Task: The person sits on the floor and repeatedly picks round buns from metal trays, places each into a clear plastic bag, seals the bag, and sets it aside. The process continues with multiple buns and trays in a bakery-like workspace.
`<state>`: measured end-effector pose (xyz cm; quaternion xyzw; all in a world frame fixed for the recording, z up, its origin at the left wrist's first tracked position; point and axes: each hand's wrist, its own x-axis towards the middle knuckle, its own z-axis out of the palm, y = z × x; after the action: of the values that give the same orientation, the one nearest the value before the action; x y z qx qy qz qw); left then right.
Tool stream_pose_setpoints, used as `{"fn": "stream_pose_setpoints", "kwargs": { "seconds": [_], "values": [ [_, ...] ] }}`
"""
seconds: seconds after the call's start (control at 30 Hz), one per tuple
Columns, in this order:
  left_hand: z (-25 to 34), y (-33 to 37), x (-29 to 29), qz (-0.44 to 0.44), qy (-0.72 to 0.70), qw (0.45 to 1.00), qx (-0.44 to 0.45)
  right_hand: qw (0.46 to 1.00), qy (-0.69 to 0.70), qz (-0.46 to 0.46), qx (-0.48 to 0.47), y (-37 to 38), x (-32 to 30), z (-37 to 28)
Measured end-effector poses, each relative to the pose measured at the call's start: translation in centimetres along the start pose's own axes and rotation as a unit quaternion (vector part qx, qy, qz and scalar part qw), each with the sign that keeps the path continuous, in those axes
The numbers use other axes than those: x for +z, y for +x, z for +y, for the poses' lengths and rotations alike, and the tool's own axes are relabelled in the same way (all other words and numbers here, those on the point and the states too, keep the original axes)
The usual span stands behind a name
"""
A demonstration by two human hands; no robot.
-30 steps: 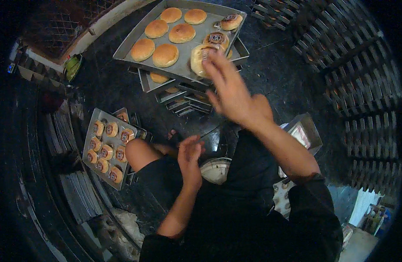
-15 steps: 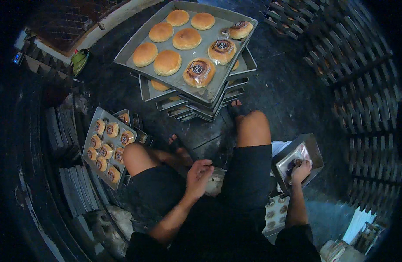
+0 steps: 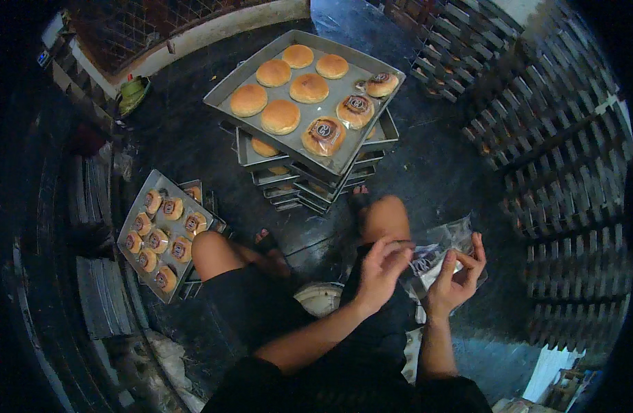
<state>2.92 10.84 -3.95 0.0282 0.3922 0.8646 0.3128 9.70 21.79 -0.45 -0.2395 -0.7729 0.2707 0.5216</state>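
My right hand (image 3: 454,282) holds a clear plastic bag (image 3: 457,234) with dark print, its thumb and fingers bent around the lower edge. Beside the bag's left edge is my left hand (image 3: 384,272), slightly blurred, fingers bent and close together. Whether those fingertips grip the film cannot be made out. Under the bag and my right hand, a metal tray is mostly hidden. Ahead of my knees, a large metal tray (image 3: 227,89) tops a stack. It bears several bare round buns (image 3: 309,89) and three buns in printed clear wrappers (image 3: 324,135).
At the left, another tray (image 3: 139,210) of wrapped buns rests on more trays. A round pale container (image 3: 320,299) stands between my legs. Slatted dark racks (image 3: 571,186) line the right side. A green object (image 3: 132,93) sits by the far left wall.
My right hand has risen from the tray at the right with a plastic bag. My left hand has moved right to meet it. The view has shifted slightly.
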Motion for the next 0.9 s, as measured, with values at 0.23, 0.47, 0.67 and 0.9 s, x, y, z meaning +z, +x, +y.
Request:
{"fn": "stream_pose_setpoints", "kwargs": {
  "seconds": [0.23,0.47,0.67,0.9],
  "values": [
    [8.6,0.1,-7.4,0.089,0.12,0.98,0.129,0.898,0.217,-0.222,0.31,-1.6,2.3,-2.8],
    [11.9,0.1,-18.9,0.3,0.002,0.952,0.066,0.858,0.183,-0.437,0.197,2.1,14.4,-8.8],
    [11.1,2.3,-23.7,0.3,-0.163,0.939,0.03,0.848,0.143,-0.423,-0.286,9.9,40.3,-4.3],
    [10.2,2.5,-25.0,0.323,-0.233,0.917,-0.007,0.766,-0.067,-0.621,-0.152,14.2,44.1,-7.6]
  ]
}}
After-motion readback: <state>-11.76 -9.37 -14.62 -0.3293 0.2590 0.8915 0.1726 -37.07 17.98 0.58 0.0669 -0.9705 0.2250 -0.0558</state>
